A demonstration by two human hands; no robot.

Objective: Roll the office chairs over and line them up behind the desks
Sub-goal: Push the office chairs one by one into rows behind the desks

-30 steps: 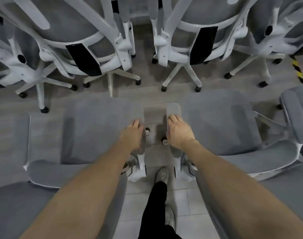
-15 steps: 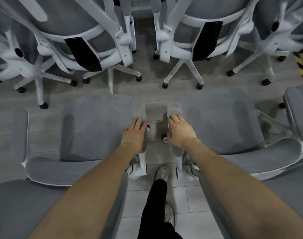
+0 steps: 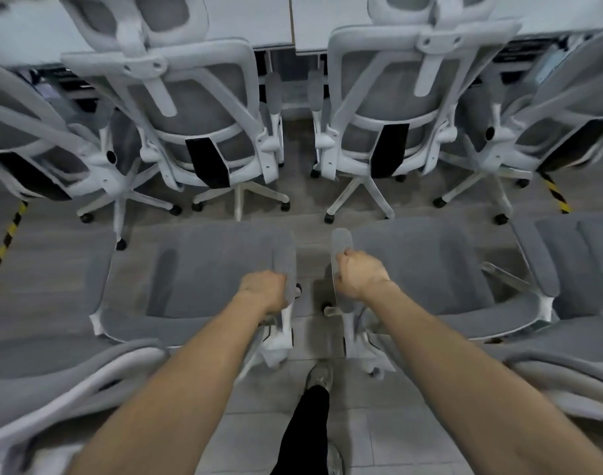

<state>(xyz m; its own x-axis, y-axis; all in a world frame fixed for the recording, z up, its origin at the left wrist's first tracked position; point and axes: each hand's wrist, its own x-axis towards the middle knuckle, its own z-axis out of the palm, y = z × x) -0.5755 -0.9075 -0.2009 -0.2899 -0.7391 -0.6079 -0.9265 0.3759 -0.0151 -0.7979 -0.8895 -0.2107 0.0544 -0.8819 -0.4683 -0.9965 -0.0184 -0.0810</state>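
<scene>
Grey mesh and white plastic fill the view: a row of 4 office chairs already stands along the white desk (image 3: 245, 25) edge at the top, their backs toward the camera, of which the 2 middle ones, the left parked chair (image 3: 194, 108) and the right parked chair (image 3: 392, 104), show in full. That part of the line-up looks done. Nearer the person, 2 more chairs sit side by side on the grey floor (image 3: 50, 269), not yet in a row of their own: the left chair (image 3: 204, 265) and the right chair (image 3: 427, 265), with a narrow gap between them. Parts of further chairs show at the frame edges, so more rolling probably remains. Both arms reach forward and down. The left hand (image 3: 264, 291) is clenched round the left chair's inner armrest (image 3: 285, 265); the right hand (image 3: 360, 274) grasps the right chair's inner armrest (image 3: 341, 245), knuckles up. One shoe (image 3: 320, 375) is planted in the gap behind them, suggesting a 2-chair push.
</scene>
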